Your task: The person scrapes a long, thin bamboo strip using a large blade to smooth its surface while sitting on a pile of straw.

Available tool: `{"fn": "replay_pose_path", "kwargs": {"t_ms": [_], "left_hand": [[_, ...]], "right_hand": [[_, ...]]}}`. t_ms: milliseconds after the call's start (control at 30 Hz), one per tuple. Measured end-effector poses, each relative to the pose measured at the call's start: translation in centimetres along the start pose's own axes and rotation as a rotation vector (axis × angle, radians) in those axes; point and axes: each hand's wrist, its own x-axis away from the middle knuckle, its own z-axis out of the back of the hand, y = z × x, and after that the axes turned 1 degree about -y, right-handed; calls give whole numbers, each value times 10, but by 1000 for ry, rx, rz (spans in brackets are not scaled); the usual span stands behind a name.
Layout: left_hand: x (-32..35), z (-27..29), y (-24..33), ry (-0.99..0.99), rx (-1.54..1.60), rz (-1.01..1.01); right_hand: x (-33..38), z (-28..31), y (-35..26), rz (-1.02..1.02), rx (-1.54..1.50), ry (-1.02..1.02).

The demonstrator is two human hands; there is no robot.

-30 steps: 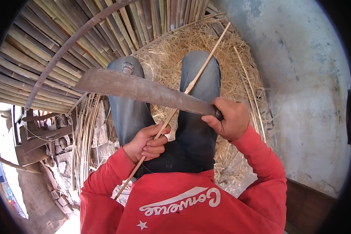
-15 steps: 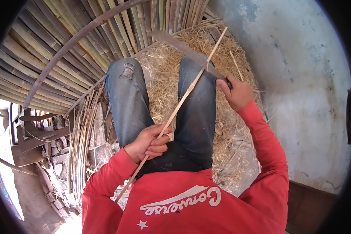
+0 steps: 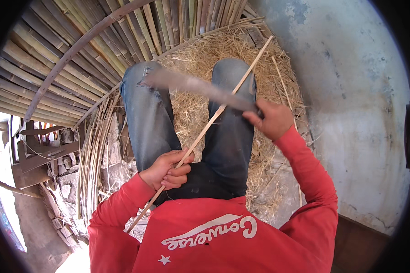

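Observation:
My left hand [image 3: 171, 169] is closed round a long, thin bamboo strip [image 3: 204, 131], close to my lap. The strip slants from beside my left hip up across my right thigh, its far end past the knee. In my right hand [image 3: 274, 119] is the handle of a long-bladed knife [image 3: 193, 87]. Motion smears the blade, which lies across the strip and points left toward my left knee. Whether its edge touches the strip I cannot tell. Most of the handle is hidden by my fingers.
Straw-like shavings [image 3: 191, 111] cover the floor between and beyond my legs. Another thin strip [image 3: 283, 86] lies at the right. Bundled strips [image 3: 95, 154] stand at my left, below a slatted bamboo panel [image 3: 54, 63]. A pale wall [image 3: 351, 104] rises on the right.
The knife has slid down along the strip toward me, its blade swinging lower on the left. My left hand has shifted slightly left and down, still holding the strip.

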Motion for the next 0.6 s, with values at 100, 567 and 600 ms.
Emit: {"fn": "replay_pose_path", "kwargs": {"t_ms": [100,567,600], "left_hand": [[7,6,-3,21,-3,-7],[23,21,-6,-70,117,33],[22,22,-4,-92,134,38]], "right_hand": [[-9,-13,5,276,121,72],[-59,-2,111,-409,-328,298],[-56,-4,100,-378,-334,242]]}}
